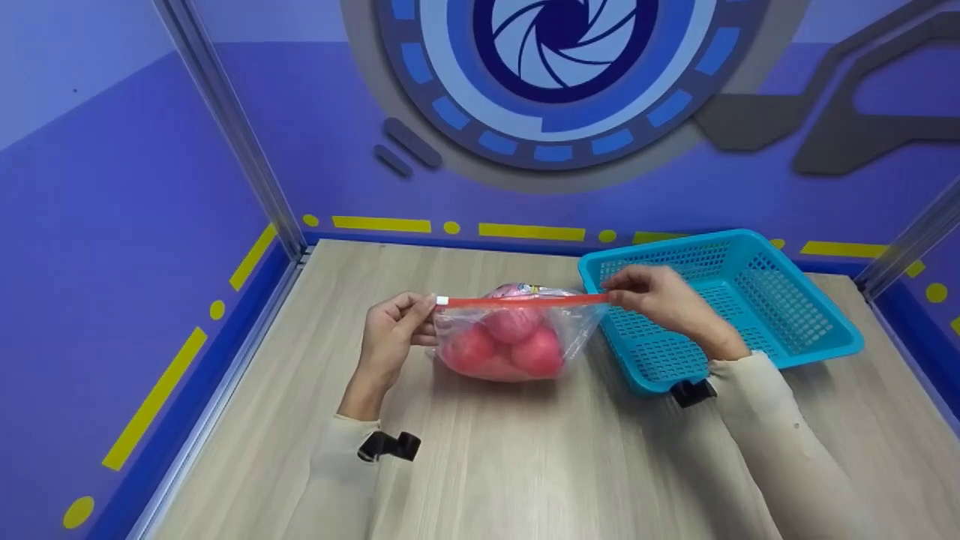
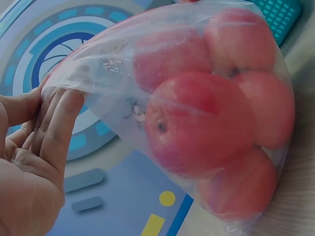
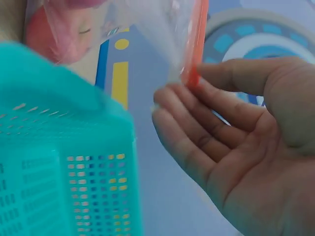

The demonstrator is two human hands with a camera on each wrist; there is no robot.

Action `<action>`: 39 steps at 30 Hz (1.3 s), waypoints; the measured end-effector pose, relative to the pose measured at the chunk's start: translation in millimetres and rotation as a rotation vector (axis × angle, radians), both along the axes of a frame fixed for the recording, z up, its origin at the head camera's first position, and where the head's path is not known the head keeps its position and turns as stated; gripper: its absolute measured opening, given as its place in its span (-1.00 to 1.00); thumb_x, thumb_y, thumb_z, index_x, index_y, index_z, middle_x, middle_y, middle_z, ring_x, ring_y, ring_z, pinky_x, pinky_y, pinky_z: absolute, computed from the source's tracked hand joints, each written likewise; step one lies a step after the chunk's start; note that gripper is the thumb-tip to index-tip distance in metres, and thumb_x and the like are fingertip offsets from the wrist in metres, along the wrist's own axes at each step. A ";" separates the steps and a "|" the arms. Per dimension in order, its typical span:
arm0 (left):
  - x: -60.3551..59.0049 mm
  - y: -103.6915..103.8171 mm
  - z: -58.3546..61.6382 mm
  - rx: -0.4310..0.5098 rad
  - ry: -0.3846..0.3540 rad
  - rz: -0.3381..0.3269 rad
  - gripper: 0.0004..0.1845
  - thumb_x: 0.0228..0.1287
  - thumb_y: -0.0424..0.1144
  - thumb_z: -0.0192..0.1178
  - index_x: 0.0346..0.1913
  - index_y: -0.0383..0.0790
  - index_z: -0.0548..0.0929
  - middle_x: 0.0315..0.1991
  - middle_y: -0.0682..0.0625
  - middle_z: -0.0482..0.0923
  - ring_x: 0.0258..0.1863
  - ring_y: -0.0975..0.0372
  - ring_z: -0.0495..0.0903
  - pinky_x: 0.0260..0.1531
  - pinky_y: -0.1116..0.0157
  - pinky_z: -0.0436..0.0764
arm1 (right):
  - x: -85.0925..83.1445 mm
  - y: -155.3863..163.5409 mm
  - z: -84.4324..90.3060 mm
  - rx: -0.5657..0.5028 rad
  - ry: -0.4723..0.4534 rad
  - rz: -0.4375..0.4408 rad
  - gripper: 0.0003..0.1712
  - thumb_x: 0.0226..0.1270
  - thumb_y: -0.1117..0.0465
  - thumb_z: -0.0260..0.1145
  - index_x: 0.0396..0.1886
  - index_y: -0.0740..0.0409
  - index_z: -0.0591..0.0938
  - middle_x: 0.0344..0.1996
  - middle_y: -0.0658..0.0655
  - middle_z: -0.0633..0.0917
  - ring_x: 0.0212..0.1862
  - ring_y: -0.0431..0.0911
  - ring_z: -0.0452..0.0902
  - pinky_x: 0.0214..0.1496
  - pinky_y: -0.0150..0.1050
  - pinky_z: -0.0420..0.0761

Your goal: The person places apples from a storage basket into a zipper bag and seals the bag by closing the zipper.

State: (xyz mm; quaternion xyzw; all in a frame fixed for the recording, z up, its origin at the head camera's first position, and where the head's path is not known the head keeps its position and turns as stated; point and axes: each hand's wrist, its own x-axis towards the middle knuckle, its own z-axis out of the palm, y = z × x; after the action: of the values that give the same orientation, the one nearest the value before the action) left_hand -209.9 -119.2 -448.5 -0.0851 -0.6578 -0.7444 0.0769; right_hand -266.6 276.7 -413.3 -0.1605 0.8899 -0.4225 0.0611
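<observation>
A clear bag (image 1: pixel 517 330) of red apples (image 1: pixel 504 346) rested on the wooden table (image 1: pixel 525 457), just left of a blue basket (image 1: pixel 750 300). The left hand (image 1: pixel 390 337) pinched the left end of the bag's red zip strip (image 1: pixel 525 301), by the white slider (image 1: pixel 442 301), with thumb and curled fingers. The right hand (image 1: pixel 660 296) pinched the strip's right end, over the basket's near-left corner; the right wrist view showed the strip's end caught between thumb and fingertips (image 3: pixel 172 98), the other fingers only loosely bent. The strip was stretched level between the 2 hands. The left wrist view showed at least 4 apples (image 2: pixel 206 128) pressed together inside the plastic. The basket touched the right forearm's sleeve (image 1: pixel 772 427).
</observation>
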 end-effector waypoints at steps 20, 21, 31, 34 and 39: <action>7.3 8.3 8.3 -0.169 0.109 -0.010 -0.82 0.56 -0.39 0.25 -0.24 -0.47 0.70 -0.41 -0.17 0.72 -0.46 0.16 0.72 -0.40 0.23 0.77 | 22.8 -140.5 35.6 -0.051 0.327 0.381 -0.72 0.46 0.17 0.50 0.10 0.11 0.81 -0.03 0.00 0.81 0.00 -0.14 0.71 0.10 -0.10 0.73; 7.5 8.6 8.5 -0.173 0.115 -0.015 -0.82 0.56 -0.39 0.25 -0.23 -0.47 0.71 -0.41 -0.17 0.72 -0.46 0.17 0.72 -0.39 0.23 0.77 | 22.8 -144.8 34.2 -0.062 0.319 0.390 -0.72 0.46 0.17 0.50 0.09 0.11 0.81 -0.04 0.00 0.81 -0.01 -0.14 0.72 0.10 -0.10 0.72; 7.6 9.5 8.4 -0.185 0.168 -0.084 -0.82 0.55 -0.42 0.24 -0.23 -0.49 0.70 -0.38 -0.21 0.75 -0.42 0.17 0.75 -0.36 0.21 0.78 | 23.0 -165.0 24.2 -0.169 0.280 0.394 -0.86 0.42 0.16 0.53 -0.10 0.07 0.86 -0.22 -0.13 0.80 -0.15 -0.18 0.67 -0.02 -0.21 0.69; 7.6 8.7 8.9 -0.189 0.176 -0.090 -0.83 0.55 -0.41 0.25 -0.23 -0.49 0.71 -0.37 -0.21 0.76 -0.40 0.15 0.76 -0.35 0.19 0.79 | 23.3 -167.0 24.2 -0.195 0.255 0.386 -0.88 0.41 0.18 0.54 -0.13 0.09 0.85 -0.23 -0.11 0.80 -0.15 -0.16 0.68 -0.01 -0.20 0.71; 7.8 7.4 9.7 -0.232 0.197 -0.100 -0.82 0.54 -0.37 0.28 -0.23 -0.44 0.75 -0.34 -0.18 0.79 -0.36 0.12 0.79 -0.32 0.17 0.79 | 23.0 -166.6 22.2 -0.232 0.182 0.384 -0.91 0.38 0.23 0.55 -0.17 0.13 0.85 -0.28 -0.06 0.80 -0.23 -0.12 0.68 -0.11 -0.24 0.71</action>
State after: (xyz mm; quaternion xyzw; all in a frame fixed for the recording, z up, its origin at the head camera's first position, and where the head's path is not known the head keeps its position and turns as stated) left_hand -202.1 -111.8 -438.8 -0.1988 -0.7236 -0.6543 0.0934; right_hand -243.6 110.1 -391.1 -0.3704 0.7903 -0.4865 0.0410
